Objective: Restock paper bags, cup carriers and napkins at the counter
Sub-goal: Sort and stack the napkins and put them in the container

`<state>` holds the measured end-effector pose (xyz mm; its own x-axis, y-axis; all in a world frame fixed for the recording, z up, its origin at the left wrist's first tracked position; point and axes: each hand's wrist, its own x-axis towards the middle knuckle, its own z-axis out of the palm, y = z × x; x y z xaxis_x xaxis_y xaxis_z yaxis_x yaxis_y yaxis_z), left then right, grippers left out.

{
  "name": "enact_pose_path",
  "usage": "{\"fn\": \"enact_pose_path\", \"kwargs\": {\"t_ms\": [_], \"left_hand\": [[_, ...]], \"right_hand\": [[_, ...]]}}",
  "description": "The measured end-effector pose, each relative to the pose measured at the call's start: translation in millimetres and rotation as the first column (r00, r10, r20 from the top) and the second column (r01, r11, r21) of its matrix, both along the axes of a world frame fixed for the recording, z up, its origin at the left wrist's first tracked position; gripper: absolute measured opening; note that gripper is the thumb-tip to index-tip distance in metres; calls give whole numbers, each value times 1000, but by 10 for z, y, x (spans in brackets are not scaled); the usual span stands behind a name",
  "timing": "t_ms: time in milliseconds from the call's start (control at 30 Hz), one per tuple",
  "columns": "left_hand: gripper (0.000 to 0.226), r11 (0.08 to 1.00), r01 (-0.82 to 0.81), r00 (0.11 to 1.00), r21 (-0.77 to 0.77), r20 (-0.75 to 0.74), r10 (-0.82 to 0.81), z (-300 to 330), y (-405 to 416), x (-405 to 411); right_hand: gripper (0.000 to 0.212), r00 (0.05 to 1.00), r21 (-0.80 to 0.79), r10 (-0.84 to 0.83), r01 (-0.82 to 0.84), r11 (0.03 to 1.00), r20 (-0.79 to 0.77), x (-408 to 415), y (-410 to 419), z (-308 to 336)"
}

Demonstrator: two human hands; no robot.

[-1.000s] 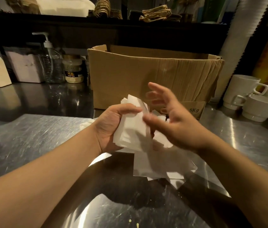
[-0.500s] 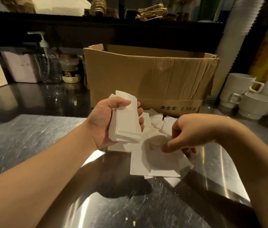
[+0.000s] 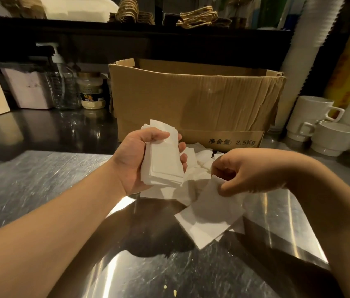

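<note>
the right hand [image 3: 253, 171], spread open above the loose pile a second ago, now pinches a single napkin [image 3: 210, 214] and lifts its near end off the steel counter [image 3: 41, 190].

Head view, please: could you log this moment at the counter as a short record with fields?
surface: steel counter
left hand: grips a stack of napkins, held above the counter
right hand: pinches a single napkin by its upper edge
loose napkins: scattered between the hands, in front of the box
cardboard box: open, behind the hands
left rear: pump bottle, jar
right rear: white cups, stacked
</note>
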<state>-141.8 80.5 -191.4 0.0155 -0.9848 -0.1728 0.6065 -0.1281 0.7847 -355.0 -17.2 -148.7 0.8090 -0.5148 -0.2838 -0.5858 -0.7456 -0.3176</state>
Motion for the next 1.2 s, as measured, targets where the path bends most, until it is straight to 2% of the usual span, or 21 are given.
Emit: {"fn": "enact_pose_path", "kwargs": {"t_ms": [133, 300, 333, 433, 567, 700, 767, 933, 1133, 1200], "left_hand": [[64, 1000, 2, 1000, -14, -18, -3, 20, 14, 1], [53, 997, -21, 994, -69, -112, 14, 63, 46, 45], [53, 996, -27, 993, -81, -121, 17, 64, 45, 61], [54, 994, -51, 990, -100, -133, 37, 54, 38, 89], [52, 994, -62, 993, -89, -108, 52, 46, 35, 78], [49, 994, -60, 993, -87, -111, 51, 47, 37, 68], [49, 995, -57, 994, -86, -97, 49, 46, 36, 72], [49, 995, -55, 996, -86, -80, 48, 45, 29, 74], [50, 995, -49, 996, -86, -78, 42, 44, 26, 79], [50, 995, -51, 995, -88, -92, 43, 45, 26, 77]], "right_hand": [[8, 987, 196, -7, -25, 980, 162, -51, -40, 35], [12, 883, 404, -229, 49, 914, 411, 24, -104, -22], [10, 861, 367, -257, 89, 926, 438, 65, -112, -64], [14, 865, 107, -233, 207, 973, 444, 189, -146, -206], [14, 869, 73, -270, 264, 962, 414, 252, -176, -318], [15, 900, -126, -226, 291, 948, 372, 292, -178, -384], [18, 902, -154, -237, 308, 939, 360, 299, -195, -389], [8, 875, -64, -301, 349, 935, 378, 297, -194, -351], [21, 916, -201, -328, 375, 905, 229, 292, -184, -310], [20, 892, -199, -340, 406, 892, 296, 278, -190, -310]]}}
